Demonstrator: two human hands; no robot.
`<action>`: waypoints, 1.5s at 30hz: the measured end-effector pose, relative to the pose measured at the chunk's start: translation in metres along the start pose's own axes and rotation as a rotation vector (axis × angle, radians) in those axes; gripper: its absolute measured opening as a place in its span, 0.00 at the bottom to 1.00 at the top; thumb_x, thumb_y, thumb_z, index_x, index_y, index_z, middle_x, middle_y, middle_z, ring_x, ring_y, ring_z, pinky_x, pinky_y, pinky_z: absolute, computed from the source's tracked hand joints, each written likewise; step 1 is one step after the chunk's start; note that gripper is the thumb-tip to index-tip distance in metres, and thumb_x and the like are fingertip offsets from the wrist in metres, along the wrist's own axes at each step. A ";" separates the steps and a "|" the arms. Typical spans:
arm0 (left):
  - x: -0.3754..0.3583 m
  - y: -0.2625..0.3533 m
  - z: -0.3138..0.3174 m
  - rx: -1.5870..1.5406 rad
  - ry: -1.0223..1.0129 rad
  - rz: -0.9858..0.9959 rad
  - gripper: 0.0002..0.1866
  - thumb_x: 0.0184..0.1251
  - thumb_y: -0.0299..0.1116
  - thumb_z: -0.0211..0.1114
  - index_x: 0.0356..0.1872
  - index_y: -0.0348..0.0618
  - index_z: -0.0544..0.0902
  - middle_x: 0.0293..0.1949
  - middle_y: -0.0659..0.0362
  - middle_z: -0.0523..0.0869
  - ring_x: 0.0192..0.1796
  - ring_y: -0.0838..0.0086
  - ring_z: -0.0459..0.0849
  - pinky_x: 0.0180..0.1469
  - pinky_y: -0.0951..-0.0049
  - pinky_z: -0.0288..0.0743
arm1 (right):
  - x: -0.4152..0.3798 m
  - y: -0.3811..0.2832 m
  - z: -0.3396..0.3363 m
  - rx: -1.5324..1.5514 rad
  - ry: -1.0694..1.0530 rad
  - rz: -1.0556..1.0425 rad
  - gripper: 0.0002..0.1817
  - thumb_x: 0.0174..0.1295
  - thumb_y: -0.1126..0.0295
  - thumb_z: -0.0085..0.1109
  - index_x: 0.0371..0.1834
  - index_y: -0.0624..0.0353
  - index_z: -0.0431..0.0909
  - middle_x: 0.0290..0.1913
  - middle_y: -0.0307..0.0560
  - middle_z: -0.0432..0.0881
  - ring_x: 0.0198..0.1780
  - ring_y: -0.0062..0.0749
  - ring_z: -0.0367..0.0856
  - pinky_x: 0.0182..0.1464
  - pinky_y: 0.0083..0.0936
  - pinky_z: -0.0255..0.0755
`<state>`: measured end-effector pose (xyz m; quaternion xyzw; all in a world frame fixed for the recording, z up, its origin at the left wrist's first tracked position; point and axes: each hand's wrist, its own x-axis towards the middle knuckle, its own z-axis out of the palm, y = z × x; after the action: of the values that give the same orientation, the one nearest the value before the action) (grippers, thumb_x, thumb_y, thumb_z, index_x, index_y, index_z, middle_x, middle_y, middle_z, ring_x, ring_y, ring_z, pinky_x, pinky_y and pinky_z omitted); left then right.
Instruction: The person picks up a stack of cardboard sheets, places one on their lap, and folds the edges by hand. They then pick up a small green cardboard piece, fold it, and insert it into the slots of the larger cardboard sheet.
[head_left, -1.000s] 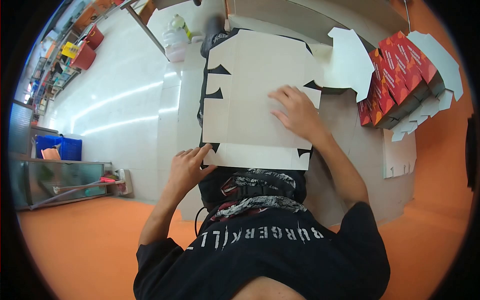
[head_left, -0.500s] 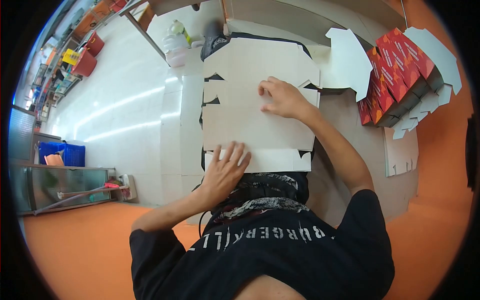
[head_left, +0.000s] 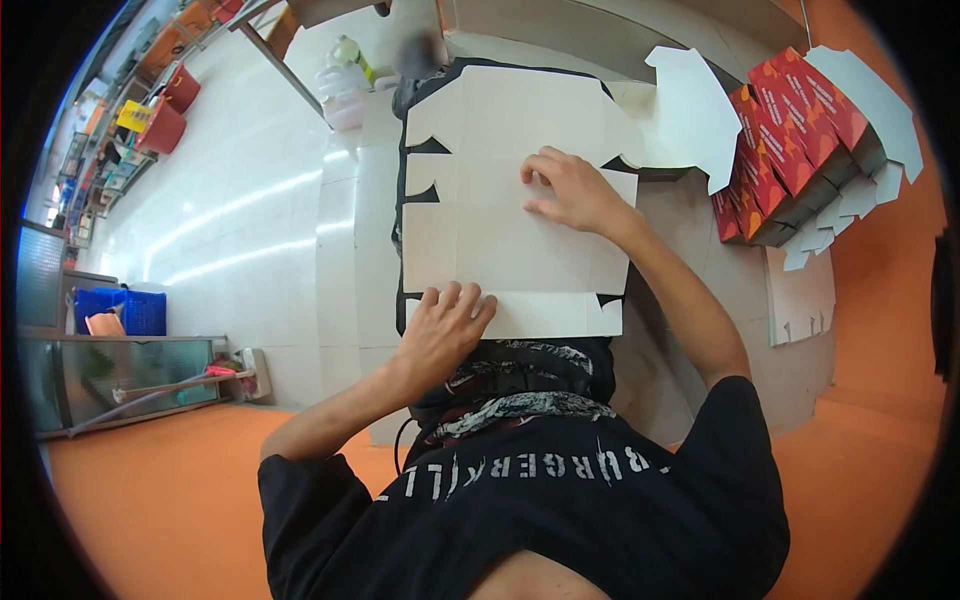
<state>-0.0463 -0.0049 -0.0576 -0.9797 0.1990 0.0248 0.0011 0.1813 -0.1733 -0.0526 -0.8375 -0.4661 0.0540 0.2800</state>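
A large flat cardboard box blank, white and creased, with notches along both side edges, lies across my lap. My left hand rests at its near left corner, fingers bent and slightly apart over the narrow near flap. Above the blank's right half is my right hand, its fingers curled and the thumb held apart, with nothing between them. Dark clothing shows through the notches and around the blank's edges.
Right of the blank stands a white cardboard piece beside a row of red printed boxes with raised flaps. More flat cardboard lies below them. On the left are plastic bottles, a blue basket and a glass-sided case.
The view has shifted slightly. The blank's right edge looks more even near the upper notch. My left fingers are more bent; my right hand stays nearly in place.
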 end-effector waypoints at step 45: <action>0.206 -0.111 -0.131 -0.152 0.111 0.336 0.13 0.66 0.38 0.63 0.44 0.40 0.85 0.39 0.49 0.88 0.42 0.61 0.87 0.43 0.64 0.80 | -0.042 0.035 0.000 0.521 0.145 0.185 0.20 0.65 0.56 0.55 0.52 0.58 0.76 0.45 0.52 0.84 0.50 0.43 0.82 0.51 0.37 0.74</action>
<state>0.1928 0.0149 0.0622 -0.9297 0.3572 -0.0143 -0.0881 0.1840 -0.2210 -0.0781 -0.7779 -0.3370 0.1371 0.5123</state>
